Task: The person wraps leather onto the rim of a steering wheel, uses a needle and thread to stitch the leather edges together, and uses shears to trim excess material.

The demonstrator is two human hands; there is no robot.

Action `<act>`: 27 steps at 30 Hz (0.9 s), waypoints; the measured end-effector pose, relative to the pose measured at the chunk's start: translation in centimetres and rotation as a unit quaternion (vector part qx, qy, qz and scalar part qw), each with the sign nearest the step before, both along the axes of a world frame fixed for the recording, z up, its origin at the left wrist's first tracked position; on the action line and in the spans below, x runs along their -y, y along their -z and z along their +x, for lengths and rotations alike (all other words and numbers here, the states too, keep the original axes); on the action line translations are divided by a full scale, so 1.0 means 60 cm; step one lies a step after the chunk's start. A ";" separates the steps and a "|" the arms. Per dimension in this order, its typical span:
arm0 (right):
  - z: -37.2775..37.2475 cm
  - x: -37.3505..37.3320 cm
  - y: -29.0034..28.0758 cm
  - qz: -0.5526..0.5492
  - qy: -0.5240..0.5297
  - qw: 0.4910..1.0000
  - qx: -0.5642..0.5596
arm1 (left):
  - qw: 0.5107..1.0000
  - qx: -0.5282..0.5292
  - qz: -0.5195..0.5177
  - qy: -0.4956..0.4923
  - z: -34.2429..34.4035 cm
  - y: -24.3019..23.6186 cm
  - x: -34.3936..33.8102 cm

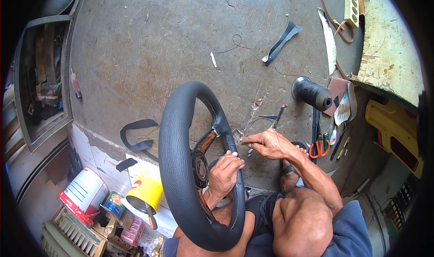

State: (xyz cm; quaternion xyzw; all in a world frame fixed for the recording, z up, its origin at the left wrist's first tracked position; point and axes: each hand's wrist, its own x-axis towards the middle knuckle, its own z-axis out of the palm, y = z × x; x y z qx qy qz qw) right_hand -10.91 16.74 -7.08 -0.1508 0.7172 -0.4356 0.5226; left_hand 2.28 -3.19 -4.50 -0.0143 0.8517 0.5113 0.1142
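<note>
A steering wheel (175, 162) covered in black leather stands tilted on my lap, with a pale seam along its inner edge and wood-look spokes (207, 141). My left hand (224, 173) is closed on the right side of its rim, thumb near the seam. Just right of the rim, my right hand (271, 144) pinches a thin pale thread (238, 144) that runs to the seam. Whether a needle is between those fingertips is too small to tell.
Beyond my right hand lie a black thread spool (312, 94), orange-handled scissors (319, 146) and a leather scrap (281, 43). A black strip (131, 135) curls left of the wheel. Nearer stand a yellow can (144, 193) and a white bucket (84, 191). A power strip (351, 8) is far right.
</note>
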 end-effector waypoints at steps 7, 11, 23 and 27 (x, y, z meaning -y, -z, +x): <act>-0.011 0.005 -0.011 0.025 -0.019 0.999 0.024 | 1.000 0.000 0.006 0.000 0.003 0.004 -0.002; -0.012 0.013 -0.013 0.000 -0.013 1.000 0.013 | 1.000 0.000 -0.004 -0.007 0.003 -0.008 0.005; -0.010 0.011 0.009 0.017 -0.031 0.999 0.025 | 1.000 0.002 0.002 -0.005 0.004 0.001 0.001; 0.002 0.005 0.031 -0.028 0.005 0.999 0.037 | 1.000 0.006 0.004 -0.002 0.003 -0.003 0.001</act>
